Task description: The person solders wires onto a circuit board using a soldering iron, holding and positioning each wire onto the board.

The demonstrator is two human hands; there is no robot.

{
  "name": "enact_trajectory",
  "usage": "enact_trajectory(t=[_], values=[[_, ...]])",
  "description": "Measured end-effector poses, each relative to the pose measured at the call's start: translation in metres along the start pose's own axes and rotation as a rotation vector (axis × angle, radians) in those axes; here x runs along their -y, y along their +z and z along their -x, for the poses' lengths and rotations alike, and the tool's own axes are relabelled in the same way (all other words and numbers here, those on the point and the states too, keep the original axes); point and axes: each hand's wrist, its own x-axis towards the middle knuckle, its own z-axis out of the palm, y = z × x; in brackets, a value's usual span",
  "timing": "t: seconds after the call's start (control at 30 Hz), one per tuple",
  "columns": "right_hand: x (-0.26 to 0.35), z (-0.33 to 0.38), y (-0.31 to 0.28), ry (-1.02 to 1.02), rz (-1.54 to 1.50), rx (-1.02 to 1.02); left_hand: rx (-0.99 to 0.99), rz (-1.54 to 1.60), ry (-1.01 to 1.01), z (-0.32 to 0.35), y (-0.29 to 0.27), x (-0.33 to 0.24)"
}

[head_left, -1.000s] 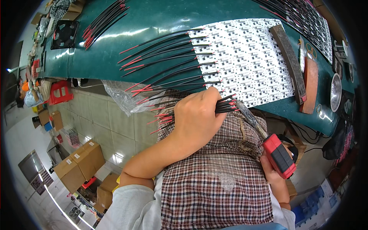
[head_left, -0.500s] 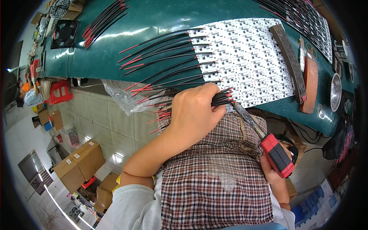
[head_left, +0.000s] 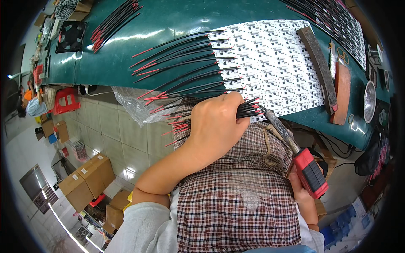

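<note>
My left hand (head_left: pixel 217 124) is closed round a bundle of black wires (head_left: pixel 249 109) with red ends, at the near left corner of a white circuit board panel (head_left: pixel 265 67). In my right hand (head_left: pixel 300 187) is a soldering iron (head_left: pixel 310 173) with a red and black handle. The iron's tip points up and left, close to the bundle's right ends; I cannot tell whether it touches them. Several black wires (head_left: pixel 181 63) lie along the panel's left edge, their right ends on its boards and their red ends fanned out to the left.
A dark bar (head_left: pixel 316 69) rests on the panel's right side, beside a reddish-brown block (head_left: pixel 342 92) and a metal bowl (head_left: pixel 369 101). More wires (head_left: pixel 116 23) and a black fan (head_left: pixel 71 37) lie on the green table (head_left: pixel 168 17). A plastic bag (head_left: pixel 139 105) hangs below its near edge.
The soldering iron and my right hand have shifted slightly right and down. My left hand has moved a little to the right with the wire bundle.
</note>
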Motion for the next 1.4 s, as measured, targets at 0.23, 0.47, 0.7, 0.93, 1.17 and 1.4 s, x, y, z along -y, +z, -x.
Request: enact_trajectory(t=[0.23,0.47,0.7,0.93,1.17,1.4], values=[[-0.004,0.006,-0.001,-0.039,0.048,-0.017,0.079,0.199,-0.054,-0.001,-0.006,0.004],[-0.004,0.005,0.000,-0.080,0.064,-0.039,0.169,0.174,-0.154,-0.001,-0.015,0.008],[-0.002,0.009,-0.006,-0.056,0.077,-0.014,0.078,0.095,-0.081,0.003,-0.037,-0.009],[0.014,-0.002,-0.008,-0.247,0.262,-0.041,0.197,0.124,-0.127,0.019,-0.012,-0.010],[0.010,-0.008,-0.007,-0.238,0.176,0.037,0.029,0.019,0.036,0.023,0.006,-0.001],[0.009,-0.010,-0.002,-0.242,0.135,0.033,0.087,-0.023,0.045,0.024,0.004,-0.002]])
